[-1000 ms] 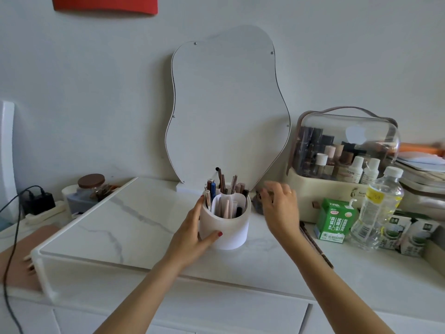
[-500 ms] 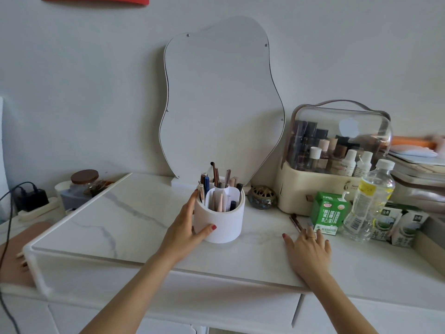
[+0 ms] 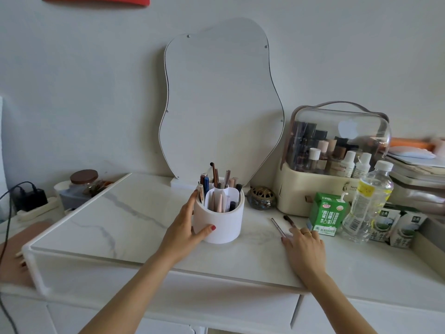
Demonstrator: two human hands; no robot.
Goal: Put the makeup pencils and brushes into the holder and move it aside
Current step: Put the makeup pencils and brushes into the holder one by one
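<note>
A white round holder stands upright on the marble top, with several makeup pencils and brushes sticking out of its compartments. My left hand wraps its left side, thumb in front. To the right, a thin makeup pencil and a dark-tipped brush lie flat on the marble. My right hand rests flat over their near ends, fingertips touching them. Whether any finger curls under them is hidden.
A wavy mirror leans on the wall behind the holder. A small brass pot, a clear-lidded cosmetics case, a green carton and a water bottle crowd the right. A jar and a charger sit at the left.
My right hand left the spot behind the holder, swung right and came down flat on the marble, then slid onto the loose pencil and brush. My left hand stays on the holder.
</note>
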